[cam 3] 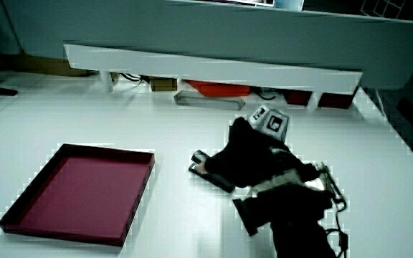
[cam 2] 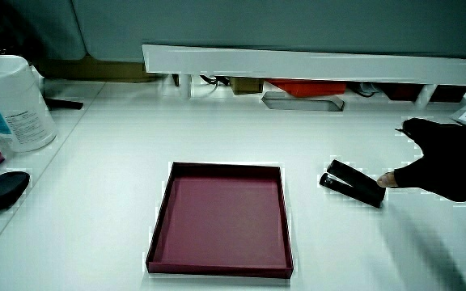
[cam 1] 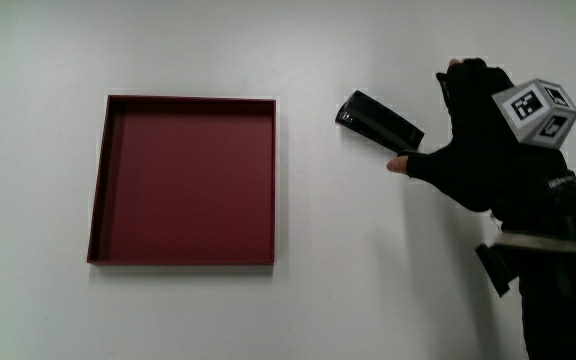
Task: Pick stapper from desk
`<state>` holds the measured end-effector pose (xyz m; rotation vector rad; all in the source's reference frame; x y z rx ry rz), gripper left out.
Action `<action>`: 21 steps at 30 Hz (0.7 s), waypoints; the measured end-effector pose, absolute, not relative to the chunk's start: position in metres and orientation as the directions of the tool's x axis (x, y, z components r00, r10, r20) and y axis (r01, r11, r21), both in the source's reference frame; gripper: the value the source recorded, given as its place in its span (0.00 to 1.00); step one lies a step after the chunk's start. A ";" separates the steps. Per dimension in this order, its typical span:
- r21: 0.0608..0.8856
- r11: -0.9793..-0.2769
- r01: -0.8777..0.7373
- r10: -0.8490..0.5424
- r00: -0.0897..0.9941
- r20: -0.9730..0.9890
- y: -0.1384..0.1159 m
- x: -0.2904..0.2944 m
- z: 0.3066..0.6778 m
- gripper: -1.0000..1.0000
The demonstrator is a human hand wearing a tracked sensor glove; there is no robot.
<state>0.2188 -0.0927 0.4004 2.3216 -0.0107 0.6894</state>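
A black stapler lies flat on the white table beside the dark red tray; both side views show it too, stapler and stapler. The gloved hand is at the stapler's end away from the tray, fingers spread, the thumb tip close to or touching that end. Nothing is grasped. A patterned cube sits on the hand's back. In a side view the hand covers part of the stapler.
The red tray holds nothing. A white canister and a black mouse-like object stand at the table's edge. A low white partition runs along the table, with a grey tray under it.
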 end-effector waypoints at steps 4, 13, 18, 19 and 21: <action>0.560 -0.795 -0.231 0.100 0.862 0.498 -0.105 0.214 0.414 0.50; 0.608 -0.760 -0.230 0.145 0.852 0.503 -0.117 0.207 0.455 0.50; 0.643 -0.737 -0.210 0.180 0.855 0.486 -0.122 0.207 0.477 0.50; 0.650 -0.731 -0.209 0.185 0.855 0.484 -0.121 0.206 0.481 0.50; 0.652 -0.727 -0.214 0.191 0.849 0.492 -0.121 0.205 0.488 0.50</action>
